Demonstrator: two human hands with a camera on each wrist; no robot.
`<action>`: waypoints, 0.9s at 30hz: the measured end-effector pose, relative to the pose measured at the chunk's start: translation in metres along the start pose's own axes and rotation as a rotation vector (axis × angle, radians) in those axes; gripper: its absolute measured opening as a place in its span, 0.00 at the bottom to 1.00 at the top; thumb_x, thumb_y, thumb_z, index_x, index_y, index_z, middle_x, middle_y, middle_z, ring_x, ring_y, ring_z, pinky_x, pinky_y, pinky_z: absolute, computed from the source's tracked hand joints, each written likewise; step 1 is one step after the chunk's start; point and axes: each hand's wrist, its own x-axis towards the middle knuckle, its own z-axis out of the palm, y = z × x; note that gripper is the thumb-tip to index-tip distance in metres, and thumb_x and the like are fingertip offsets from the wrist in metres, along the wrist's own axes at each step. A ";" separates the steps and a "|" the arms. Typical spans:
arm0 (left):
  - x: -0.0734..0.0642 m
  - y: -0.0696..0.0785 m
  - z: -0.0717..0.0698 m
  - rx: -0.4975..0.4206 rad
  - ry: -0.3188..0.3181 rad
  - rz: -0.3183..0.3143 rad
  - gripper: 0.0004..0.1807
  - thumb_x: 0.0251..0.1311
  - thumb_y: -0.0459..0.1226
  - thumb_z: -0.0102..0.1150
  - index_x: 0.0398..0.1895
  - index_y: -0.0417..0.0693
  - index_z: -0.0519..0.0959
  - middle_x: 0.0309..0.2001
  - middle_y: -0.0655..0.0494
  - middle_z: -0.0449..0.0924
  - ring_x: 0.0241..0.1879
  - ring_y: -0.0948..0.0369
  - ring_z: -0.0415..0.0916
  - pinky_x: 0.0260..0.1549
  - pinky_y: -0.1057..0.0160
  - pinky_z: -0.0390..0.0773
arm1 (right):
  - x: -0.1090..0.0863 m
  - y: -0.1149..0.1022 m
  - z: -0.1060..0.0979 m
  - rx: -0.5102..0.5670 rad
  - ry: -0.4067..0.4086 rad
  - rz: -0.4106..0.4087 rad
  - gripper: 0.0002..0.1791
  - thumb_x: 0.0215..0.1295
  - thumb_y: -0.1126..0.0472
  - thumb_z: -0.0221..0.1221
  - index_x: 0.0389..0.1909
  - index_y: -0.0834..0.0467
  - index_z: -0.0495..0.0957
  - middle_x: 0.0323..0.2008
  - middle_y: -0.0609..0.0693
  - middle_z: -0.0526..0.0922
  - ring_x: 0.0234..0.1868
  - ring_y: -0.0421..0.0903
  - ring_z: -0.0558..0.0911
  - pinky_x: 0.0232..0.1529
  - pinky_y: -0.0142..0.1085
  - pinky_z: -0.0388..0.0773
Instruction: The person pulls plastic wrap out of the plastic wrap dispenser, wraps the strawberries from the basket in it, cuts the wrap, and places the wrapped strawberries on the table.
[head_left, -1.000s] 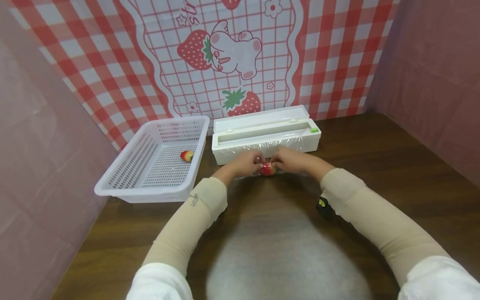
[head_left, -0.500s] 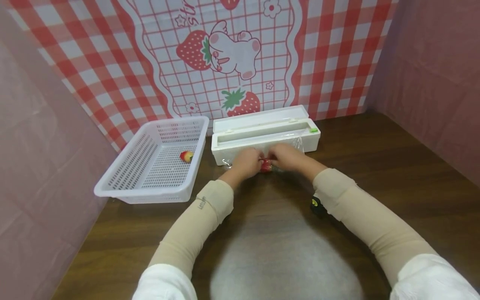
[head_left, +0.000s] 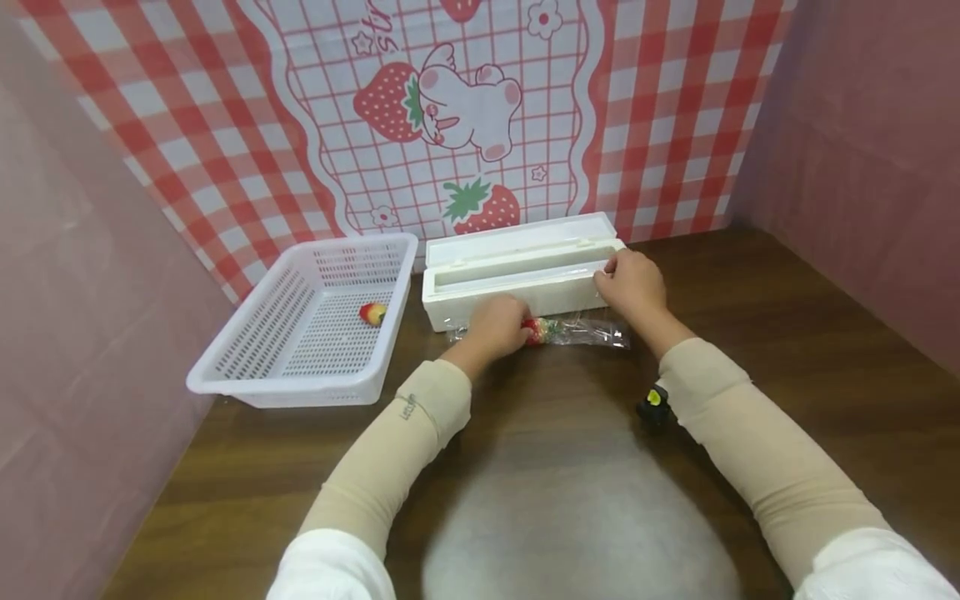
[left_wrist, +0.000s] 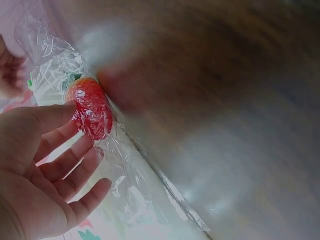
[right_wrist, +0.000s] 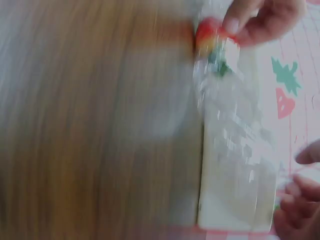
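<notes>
A red strawberry (left_wrist: 91,107) with a green top lies inside clear plastic wrap, along the front of a white box. My left hand (head_left: 497,327) pinches it through the film between thumb and fingers; the other fingers of that hand (left_wrist: 55,170) are spread over the wrap. Film (head_left: 588,332) trails to the right of the strawberry along the box's front. At the right end of the white cling film box (head_left: 517,300), my right hand (head_left: 636,287) is held with its thumb apart from its bent fingers. A small green tab (left_wrist: 30,83) shows just beside those fingers in the left wrist view.
To the left stands a white perforated basket (head_left: 300,385) with a second red and yellow strawberry (head_left: 372,313) in it. The box's lid (head_left: 525,236) is raised at the back, before a checked cloth (head_left: 675,108). Everything stands on a brown wooden table (head_left: 555,467).
My right hand has let go beside the strawberry and moved right to the box's end. The left hand stays on the strawberry, and the film to its right now shows.
</notes>
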 end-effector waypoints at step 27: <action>0.001 0.007 -0.006 -0.007 -0.050 -0.031 0.10 0.61 0.44 0.63 0.30 0.47 0.83 0.30 0.57 0.81 0.32 0.58 0.77 0.36 0.58 0.78 | -0.011 0.045 -0.005 0.441 -0.294 0.232 0.11 0.67 0.69 0.55 0.38 0.76 0.76 0.20 0.47 0.77 0.20 0.36 0.75 0.24 0.30 0.79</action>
